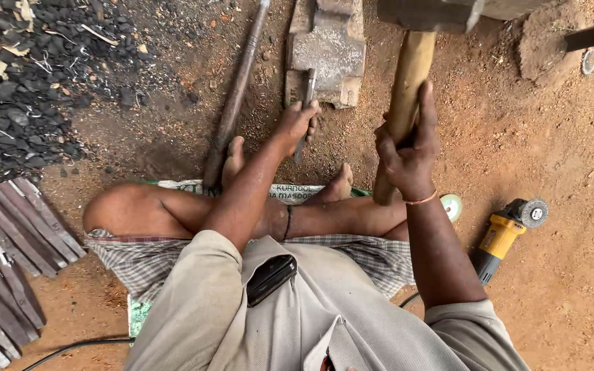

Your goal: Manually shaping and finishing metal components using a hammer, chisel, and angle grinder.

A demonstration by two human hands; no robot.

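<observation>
I sit cross-legged on the dirt floor. My left hand [298, 124] grips a narrow flat metal piece [307, 93] whose far end rests on a grey iron block [328, 48] set in the ground. My right hand [407, 148] is closed around the thick wooden handle [407, 89] of a heavy hammer, whose dark steel head [431, 14] is raised at the top edge, to the right of the block.
A long iron rod [235, 96] lies left of the block. A charcoal heap [22, 75] fills the upper left. Several flat metal strips [15, 240] lie at the left. A yellow angle grinder [507, 233] rests at the right.
</observation>
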